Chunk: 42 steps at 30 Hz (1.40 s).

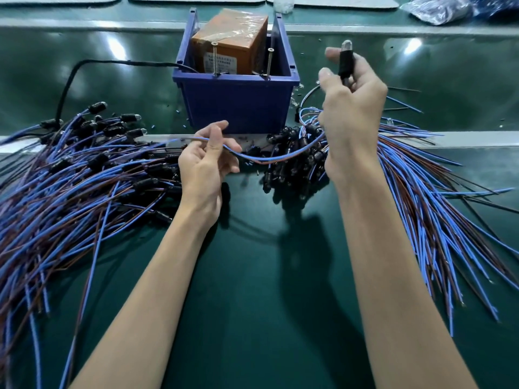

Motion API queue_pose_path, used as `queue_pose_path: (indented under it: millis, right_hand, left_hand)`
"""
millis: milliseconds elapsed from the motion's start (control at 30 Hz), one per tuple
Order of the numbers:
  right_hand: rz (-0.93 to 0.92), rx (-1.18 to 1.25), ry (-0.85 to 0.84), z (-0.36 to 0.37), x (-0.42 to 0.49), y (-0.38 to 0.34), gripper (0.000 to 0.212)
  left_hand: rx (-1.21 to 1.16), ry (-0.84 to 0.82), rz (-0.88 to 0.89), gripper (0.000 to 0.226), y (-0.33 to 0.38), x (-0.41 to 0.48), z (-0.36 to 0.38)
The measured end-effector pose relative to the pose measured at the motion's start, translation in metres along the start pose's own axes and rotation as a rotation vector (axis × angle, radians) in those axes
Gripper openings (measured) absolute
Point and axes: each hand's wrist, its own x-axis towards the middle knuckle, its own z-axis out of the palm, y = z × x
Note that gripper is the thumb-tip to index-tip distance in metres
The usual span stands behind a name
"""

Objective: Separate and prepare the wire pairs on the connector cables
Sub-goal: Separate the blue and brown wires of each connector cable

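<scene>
Your right hand is raised over the right side of the counter, fingers curled round a black connector whose clear tip points up past your fingertips. From that hand its wire pair, one blue strand and one brown, drops, sags low in front of the blue bin and climbs to your left hand, which pinches it between thumb and fingers, palm turned towards you. The two hands are well apart, joined only by this one cable, which hangs clear of the counter between them. To your left lies a broad heap of cables, blue and brown strands fanned towards you and black connector ends towards the bin. To your right a second heap spreads the same way, its black connector ends bunched just below the hanging pair. The bin stands at the middle back and holds an orange box wrapped in clear film; two long screws stand upright at the bin's front rim. A black cord curves from the left heap over the bin's left rim. Small dark bits lie scattered on the counter around the bin.
</scene>
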Motion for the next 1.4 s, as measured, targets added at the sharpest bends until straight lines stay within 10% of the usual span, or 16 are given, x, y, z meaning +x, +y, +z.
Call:
queue_pose_path:
  millis: [200,500,1400]
  right_hand:
    - [0.133,0.233,-0.205,-0.001,-0.003,-0.006,0.011]
    - [0.089,-0.132,-0.563,0.014,-0.016,0.008,0.012]
    - [0.048,-0.159,-0.483,0.015,-0.009,0.016,0.016]
  left_hand:
    - [0.187,-0.261,0.083,0.014,-0.006,-0.006,0.001]
    - [0.227,-0.280,0.096,0.023,-0.006,-0.009,0.001]
    - [0.214,-0.196,0.121,0.021,-0.011,-0.004,-0.001]
